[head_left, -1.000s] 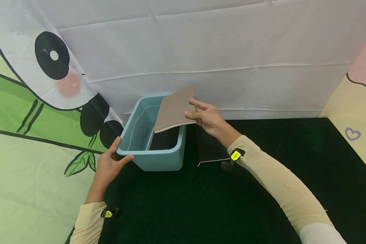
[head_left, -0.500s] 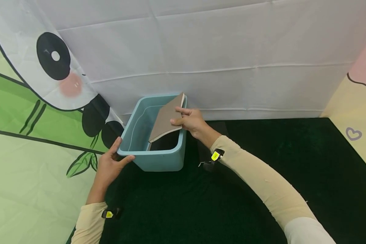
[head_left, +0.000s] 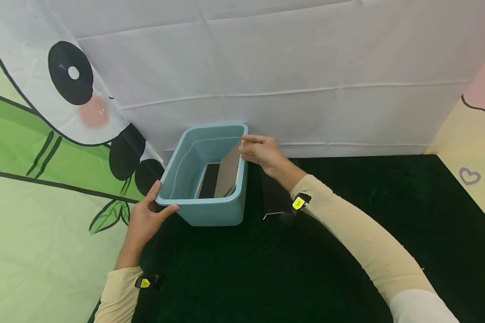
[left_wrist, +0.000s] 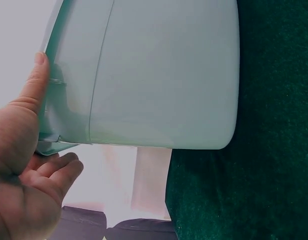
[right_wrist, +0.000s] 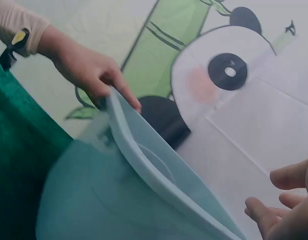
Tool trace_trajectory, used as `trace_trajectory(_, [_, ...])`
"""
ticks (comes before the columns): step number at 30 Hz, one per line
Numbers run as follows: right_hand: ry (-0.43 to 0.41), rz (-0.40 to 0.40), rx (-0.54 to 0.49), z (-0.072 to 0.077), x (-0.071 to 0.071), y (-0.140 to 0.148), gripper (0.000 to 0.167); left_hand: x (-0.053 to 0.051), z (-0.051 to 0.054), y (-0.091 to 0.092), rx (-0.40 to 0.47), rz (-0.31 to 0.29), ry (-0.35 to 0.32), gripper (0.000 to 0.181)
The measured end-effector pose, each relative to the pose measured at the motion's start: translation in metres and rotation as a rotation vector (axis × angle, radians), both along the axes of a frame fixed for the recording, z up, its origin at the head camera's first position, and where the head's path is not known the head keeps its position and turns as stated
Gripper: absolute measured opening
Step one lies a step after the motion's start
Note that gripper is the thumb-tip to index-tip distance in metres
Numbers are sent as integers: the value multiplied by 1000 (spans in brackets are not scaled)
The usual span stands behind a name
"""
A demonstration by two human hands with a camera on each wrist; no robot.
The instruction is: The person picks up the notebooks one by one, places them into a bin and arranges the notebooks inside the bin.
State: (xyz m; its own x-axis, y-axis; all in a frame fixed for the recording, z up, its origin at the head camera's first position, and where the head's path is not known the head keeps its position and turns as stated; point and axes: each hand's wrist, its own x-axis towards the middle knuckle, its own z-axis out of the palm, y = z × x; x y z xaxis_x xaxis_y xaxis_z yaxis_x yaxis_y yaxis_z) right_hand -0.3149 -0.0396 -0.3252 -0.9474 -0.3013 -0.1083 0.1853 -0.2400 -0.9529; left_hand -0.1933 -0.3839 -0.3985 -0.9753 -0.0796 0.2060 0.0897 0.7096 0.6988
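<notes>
A light blue plastic bin stands on the dark green cloth. My left hand grips its near left corner, thumb on the front and fingers along the left side; the left wrist view shows the thumb against the bin wall. Inside, a taupe-covered notebook leans against the right wall, beside a flat black item lying at the bottom. My right hand is at the right rim, by the notebook's top edge. In the right wrist view its thumb and fingers stand apart with nothing seen between them.
A dark, thin, flat item with a pale edge lies on the cloth right of the bin, partly hidden by the right forearm. A white fabric backdrop rises behind the bin, and a panda-printed sheet hangs at the left.
My right hand has lowered the notebook from above the bin into it, and the fingers have come off its cover. The left hand has kept its hold on the corner.
</notes>
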Motion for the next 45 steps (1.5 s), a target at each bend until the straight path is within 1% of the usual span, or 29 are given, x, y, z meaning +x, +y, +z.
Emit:
trace_trajectory(3, [40,14,42,0,-4,27,51,-1,1,2,-5,1,6,90])
trace_trajectory(5, [67,29,99,-5,-5,47,52,-1,0,3,-9,0,14,90])
trace_trajectory(7, [90,45,162,-13,-7,67,54,-1,0,5,-14,0,19,90])
trace_trajectory(9, [115,47,235,-24,-8,86,56,-1,0,6,-18,1,22,90])
trace_trajectory(13, [156,15,387,-52,-10,118,59,-2,-1,9,-23,6,23,90])
trace_trajectory(17, [185,-19,529,-78,-11,137,63,-2,-1,10,-24,14,22,89])
trace_trajectory(23, [236,-36,745,-116,-7,144,77,-3,-4,11,-17,23,25,88])
trace_trajectory(27, [283,-15,826,-140,-5,145,86,-4,-4,13,-16,26,35,88])
trace_trajectory(30, [329,-1,869,-153,-3,145,87,-6,-3,16,-16,26,37,88])
trace_trajectory(33, [376,13,904,-163,1,142,84,-6,-3,16,-11,23,37,88])
trace_trajectory(36, [403,17,942,-170,3,138,84,-6,-3,16,-9,27,35,89])
trace_trajectory(40, [404,-3,1001,-177,4,133,88,-6,-3,15,-5,30,31,89])
trace_trajectory(45, [417,-16,1071,-182,5,130,90,-7,-3,16,2,30,26,89])
